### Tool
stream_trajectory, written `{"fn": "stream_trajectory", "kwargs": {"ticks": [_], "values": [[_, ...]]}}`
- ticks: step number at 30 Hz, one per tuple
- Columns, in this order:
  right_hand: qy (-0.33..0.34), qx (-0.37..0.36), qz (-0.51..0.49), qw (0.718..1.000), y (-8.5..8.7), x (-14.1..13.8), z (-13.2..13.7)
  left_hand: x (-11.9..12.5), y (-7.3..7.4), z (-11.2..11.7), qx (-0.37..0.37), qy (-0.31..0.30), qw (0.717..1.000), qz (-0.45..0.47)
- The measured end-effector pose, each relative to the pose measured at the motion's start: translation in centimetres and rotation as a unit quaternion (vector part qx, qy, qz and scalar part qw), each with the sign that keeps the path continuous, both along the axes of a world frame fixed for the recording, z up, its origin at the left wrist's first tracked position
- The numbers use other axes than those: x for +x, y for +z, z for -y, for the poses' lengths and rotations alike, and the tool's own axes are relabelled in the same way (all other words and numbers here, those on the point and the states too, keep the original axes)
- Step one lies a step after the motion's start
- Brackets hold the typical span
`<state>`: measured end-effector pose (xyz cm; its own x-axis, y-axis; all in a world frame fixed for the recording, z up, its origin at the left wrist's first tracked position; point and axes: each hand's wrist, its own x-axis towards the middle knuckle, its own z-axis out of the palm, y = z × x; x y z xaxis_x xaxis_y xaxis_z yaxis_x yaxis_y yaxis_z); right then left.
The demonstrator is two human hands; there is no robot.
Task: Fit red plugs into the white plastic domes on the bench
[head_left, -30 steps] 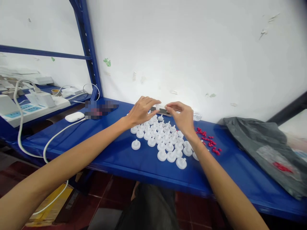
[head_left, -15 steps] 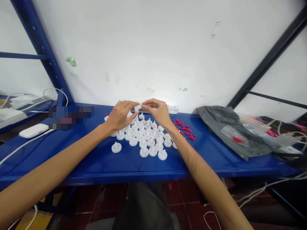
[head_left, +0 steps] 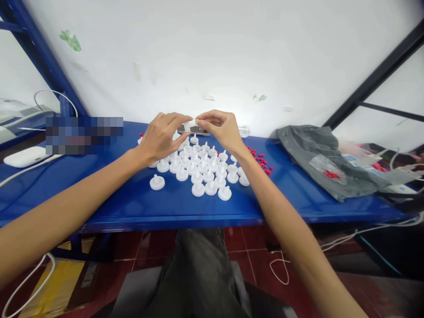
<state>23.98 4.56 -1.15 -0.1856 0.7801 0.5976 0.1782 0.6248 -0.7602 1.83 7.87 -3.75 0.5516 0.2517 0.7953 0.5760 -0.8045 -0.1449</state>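
Note:
My left hand (head_left: 164, 136) pinches a white nozzle cap (head_left: 187, 126) between thumb and fingers, above the far side of the blue table (head_left: 132, 203). Close by on the right, the fingers of my right hand (head_left: 222, 128) are pressed together at the cap's tip; whatever they grip is too small to make out. Beneath both hands spreads a cluster of white nozzle caps (head_left: 198, 190), most standing with their spouts up. Small red pieces (head_left: 261, 161) lie scattered to the right, partly behind my right wrist. A single white cap with a red tip (head_left: 140, 138) stands beyond my left wrist.
Behind the hands lies a phone (head_left: 200, 131), with a clear plastic bottle (head_left: 244, 131) near the wall. A grey plastic bag (head_left: 308, 145) bears a clear packet of red pieces (head_left: 331, 174). At left are a white device (head_left: 26, 156) and cables.
The camera view has tipped downward and shifted slightly, so the table sits higher in the picture. Both hands keep close together, with the white nozzle cap still in my left hand.

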Motion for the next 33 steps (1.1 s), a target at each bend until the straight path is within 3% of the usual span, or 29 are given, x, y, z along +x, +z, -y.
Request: {"fn": "stream_trajectory", "kwargs": {"ticks": [11,17,27,33], "values": [[0.023,-0.015,-0.014,1.0,0.1,-0.2,0.4,0.0,0.2,0.3,0.007,0.006,1.0,0.01],[0.078,-0.038,-0.037,0.996,-0.1,0.0,0.3,0.0,0.2,0.6,-0.012,-0.008,1.0,0.022],[0.169,-0.154,-0.046,0.972,-0.2,-0.8,0.9,0.1,0.5,0.9,-0.013,-0.045,0.997,0.053],[0.193,-0.138,-0.038,0.971,-0.4,-2.4,1.6,0.5,0.5,1.4,-0.038,-0.018,0.998,0.053]]}}
